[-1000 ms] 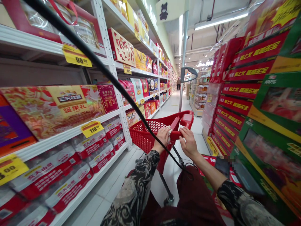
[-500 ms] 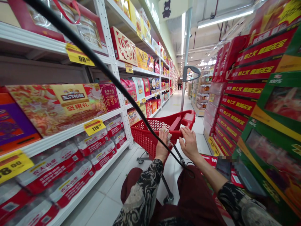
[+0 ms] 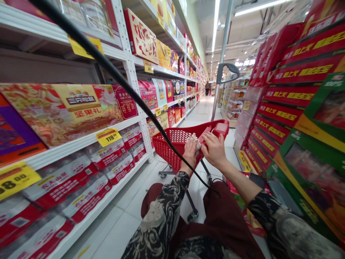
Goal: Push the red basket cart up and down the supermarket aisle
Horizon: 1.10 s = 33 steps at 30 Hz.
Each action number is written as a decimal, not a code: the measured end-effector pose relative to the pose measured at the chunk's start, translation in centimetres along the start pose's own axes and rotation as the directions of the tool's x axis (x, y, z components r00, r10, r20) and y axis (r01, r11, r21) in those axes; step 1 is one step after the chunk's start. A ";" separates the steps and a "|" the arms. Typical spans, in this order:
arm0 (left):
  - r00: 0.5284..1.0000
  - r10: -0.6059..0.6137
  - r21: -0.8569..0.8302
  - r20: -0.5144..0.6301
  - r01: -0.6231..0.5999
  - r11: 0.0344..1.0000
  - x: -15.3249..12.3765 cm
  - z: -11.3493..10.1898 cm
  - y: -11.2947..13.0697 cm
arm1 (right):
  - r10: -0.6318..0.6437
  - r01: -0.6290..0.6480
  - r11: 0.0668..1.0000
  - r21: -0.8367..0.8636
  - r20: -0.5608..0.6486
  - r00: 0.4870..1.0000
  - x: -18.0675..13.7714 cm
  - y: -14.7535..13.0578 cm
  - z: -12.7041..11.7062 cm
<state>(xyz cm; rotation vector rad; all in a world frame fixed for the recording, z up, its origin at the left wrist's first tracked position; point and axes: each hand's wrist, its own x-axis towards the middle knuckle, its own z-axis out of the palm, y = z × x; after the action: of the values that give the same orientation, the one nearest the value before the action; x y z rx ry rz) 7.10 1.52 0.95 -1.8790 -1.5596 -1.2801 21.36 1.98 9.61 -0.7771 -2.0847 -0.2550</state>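
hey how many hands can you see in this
2: your left hand at a crumpled pale cloth, your right hand at the red cart. The distant person's hands are too small to make out.

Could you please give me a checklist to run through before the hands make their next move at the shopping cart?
1. Cloth in the left hand: ok; the crumpled pale cloth shows at the fingers of the left hand.
2. Right hand free: cannot tell; the right hand is beside the cloth, its fingertips partly hidden.
3. Cart upright: ok; the red cart stands on its wheels.
4. Clear view of the cart: not ok; the black cable crosses in front.
5. Cart's contents checked: cannot tell; much of the inside is hidden.
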 end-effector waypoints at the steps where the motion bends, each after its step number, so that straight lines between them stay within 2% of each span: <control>1: 1.000 -0.023 0.012 0.005 0.023 1.000 -0.9 0.5 0.0 | 0.005 -0.005 1.000 -0.008 0.029 1.000 0.0 -0.2 0.1; 4: 0.996 -0.076 0.030 0.037 0.075 0.997 -4.3 1.7 -0.5 | 0.021 -0.016 0.999 -0.044 0.120 0.993 -0.4 -0.3 0.2; 6: 0.994 -0.063 0.014 0.088 0.062 0.998 -6.3 2.0 -1.1 | 0.033 -0.022 0.997 -0.070 0.164 0.986 -0.8 -0.2 0.2; 8: 0.991 -0.039 -0.005 0.127 0.040 0.999 -7.0 1.8 -1.8 | 0.050 -0.034 0.996 -0.087 0.189 0.981 -0.8 0.1 0.1; 11: 0.994 -0.072 0.004 0.081 0.072 0.997 -5.2 0.6 -2.2 | 0.070 -0.052 0.994 -0.091 0.211 0.975 -0.6 0.4 -0.1; 14: 0.994 -0.103 0.021 0.024 0.102 0.995 -0.7 -0.7 -1.3 | 0.070 -0.054 0.995 -0.078 0.220 0.973 -0.4 0.8 0.0; 17: 0.982 0.013 0.005 0.186 -0.014 1.000 3.6 -1.3 0.5 | 0.058 -0.050 0.998 -0.043 0.207 0.977 -0.6 1.2 0.3; 19: 0.958 0.028 0.007 0.285 -0.031 0.999 5.2 -1.5 1.5 | 0.049 -0.047 0.999 -0.012 0.184 0.982 -0.9 1.4 0.5; 24: 0.928 -0.104 0.085 0.357 0.078 0.993 6.0 -2.3 2.4 | -0.036 0.029 0.996 0.089 0.076 0.996 -2.1 2.6 1.0; 27: 0.921 -0.104 0.093 0.376 0.074 0.993 5.8 -2.6 2.5 | -0.112 0.108 0.983 0.146 0.019 0.994 -2.7 3.4 1.2; 33: 0.925 -0.118 0.141 0.360 0.071 0.987 5.5 -2.4 4.0 | -0.127 0.139 0.970 0.197 -0.072 0.989 -3.3 5.0 1.0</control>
<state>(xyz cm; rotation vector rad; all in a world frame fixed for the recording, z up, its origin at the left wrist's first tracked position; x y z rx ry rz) 9.59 1.56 7.74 -2.0696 -1.8897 -0.8718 25.16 4.90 5.89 -0.5034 -2.0716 -0.1347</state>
